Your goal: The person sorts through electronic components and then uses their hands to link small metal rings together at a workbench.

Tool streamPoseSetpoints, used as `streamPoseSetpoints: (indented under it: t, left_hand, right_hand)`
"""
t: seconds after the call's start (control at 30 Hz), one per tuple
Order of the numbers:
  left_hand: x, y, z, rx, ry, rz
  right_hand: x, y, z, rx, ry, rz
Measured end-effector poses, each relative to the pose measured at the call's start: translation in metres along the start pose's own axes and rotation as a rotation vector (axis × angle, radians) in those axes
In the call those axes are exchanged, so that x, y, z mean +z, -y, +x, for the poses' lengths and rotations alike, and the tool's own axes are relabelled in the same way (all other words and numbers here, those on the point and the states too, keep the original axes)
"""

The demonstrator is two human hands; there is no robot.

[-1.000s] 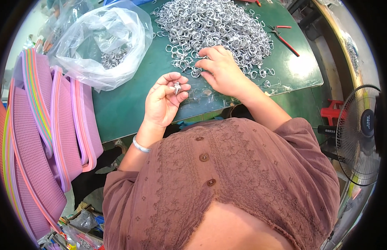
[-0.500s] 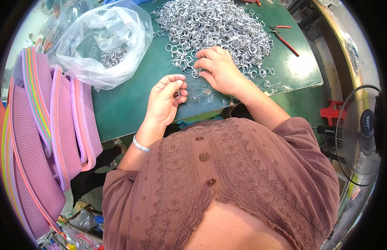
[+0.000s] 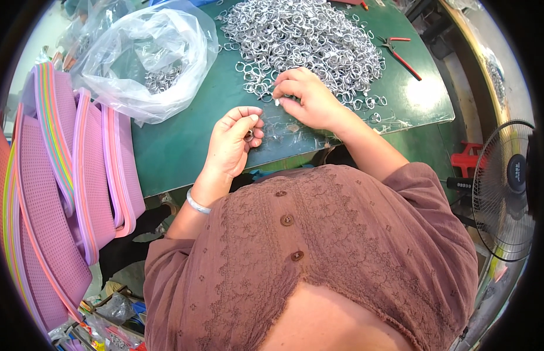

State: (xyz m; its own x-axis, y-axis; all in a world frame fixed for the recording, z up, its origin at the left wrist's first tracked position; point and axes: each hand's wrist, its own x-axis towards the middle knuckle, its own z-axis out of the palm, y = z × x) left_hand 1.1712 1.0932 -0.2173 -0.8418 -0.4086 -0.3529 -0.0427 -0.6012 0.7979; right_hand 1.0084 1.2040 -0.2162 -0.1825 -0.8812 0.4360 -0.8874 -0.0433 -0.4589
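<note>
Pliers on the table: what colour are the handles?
The handles are red, seen best in the head view.

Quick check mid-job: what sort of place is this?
Probably a small workshop or factory workstation. A large heap of metal rings covers part of a green worktable, red-handled pliers lie to its right, and a clear plastic bag holds small metal pieces.
</note>
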Motion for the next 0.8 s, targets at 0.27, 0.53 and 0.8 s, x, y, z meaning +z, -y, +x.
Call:
streamPoseSetpoints:
  t: [0.27, 0.53, 0.8]
  left_hand:
    - [0.004, -0.001, -0.001, 0.0, -0.007, 0.023]
    - [-0.004, 0.002, -0.005, 0.039, -0.02, 0.111]
    - [0.0, 0.0, -0.008, 0.049, -0.031, 0.129]
  right_hand:
    - [-0.005, -0.001, 0.004, 0.064, -0.1, 0.024]
    - [-0.029, 0.028, -0.03, -0.205, 0.337, 0.162]
    - [-0.009, 0.026, -0.039, -0.145, 0.295, 0.148]
